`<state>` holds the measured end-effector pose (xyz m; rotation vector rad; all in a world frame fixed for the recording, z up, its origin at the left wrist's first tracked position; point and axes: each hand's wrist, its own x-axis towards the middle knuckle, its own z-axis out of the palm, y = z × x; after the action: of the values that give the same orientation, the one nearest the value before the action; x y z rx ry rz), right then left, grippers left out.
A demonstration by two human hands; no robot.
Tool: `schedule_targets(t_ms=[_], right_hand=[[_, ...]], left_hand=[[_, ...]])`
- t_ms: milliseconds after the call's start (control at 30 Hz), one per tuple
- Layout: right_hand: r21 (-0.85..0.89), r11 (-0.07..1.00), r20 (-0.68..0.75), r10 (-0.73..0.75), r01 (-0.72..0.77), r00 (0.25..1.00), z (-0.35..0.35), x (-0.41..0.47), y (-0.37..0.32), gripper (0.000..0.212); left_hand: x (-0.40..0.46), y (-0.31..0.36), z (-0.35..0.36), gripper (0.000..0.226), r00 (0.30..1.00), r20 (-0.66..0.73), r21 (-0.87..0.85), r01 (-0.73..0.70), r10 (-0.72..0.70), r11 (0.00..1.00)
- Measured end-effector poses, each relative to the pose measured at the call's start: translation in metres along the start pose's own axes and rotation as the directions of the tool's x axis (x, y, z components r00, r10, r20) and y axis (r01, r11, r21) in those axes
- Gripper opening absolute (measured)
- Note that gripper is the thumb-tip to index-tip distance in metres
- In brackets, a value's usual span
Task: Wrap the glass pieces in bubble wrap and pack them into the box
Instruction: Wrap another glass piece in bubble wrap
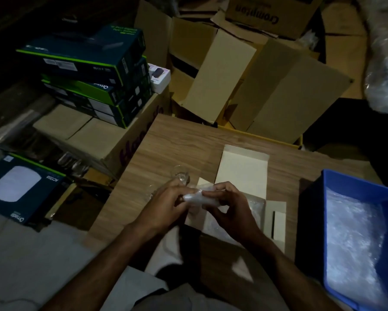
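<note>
Hands (166, 203) (228, 205) hide the bundle (194, 198), perhaps glass.

Both bare forearms reach forward from the bottom edge and converge at centre. The left hand (166, 202) and right hand (230, 207) face each other, fingers curled, each pinching one end of a small wrapped bundle (194, 198)
</note>
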<state>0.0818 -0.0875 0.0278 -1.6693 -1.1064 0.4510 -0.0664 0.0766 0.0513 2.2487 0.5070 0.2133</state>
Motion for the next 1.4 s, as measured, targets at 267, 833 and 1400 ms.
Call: schedule_targets(t_ms=[267, 833, 1400], right_hand=[[-0.166, 0.985, -0.114, -0.073, 0.053, 0.991, 0.014, 0.021, 0.021, 0.020], [-0.081, 0.996, -0.255, 0.000, -0.021, 0.967, 0.007, 0.039, 0.003, 0.027], [-0.364, 0.928, -0.045, -0.102, 0.079, 0.994, -0.060, 0.016, -0.038, 0.021]], left_hand=[[0.033, -0.053, -0.023, 0.047, 0.996, 0.031, -0.140, 0.091, -0.087, 0.986], [0.099, -0.081, -0.001, 0.060, 0.993, -0.004, -0.031, 0.120, -0.120, 0.992], [0.057, 0.036, 0.020, 0.054, 0.974, -0.139, -0.163, -0.198, 0.177, 0.967]])
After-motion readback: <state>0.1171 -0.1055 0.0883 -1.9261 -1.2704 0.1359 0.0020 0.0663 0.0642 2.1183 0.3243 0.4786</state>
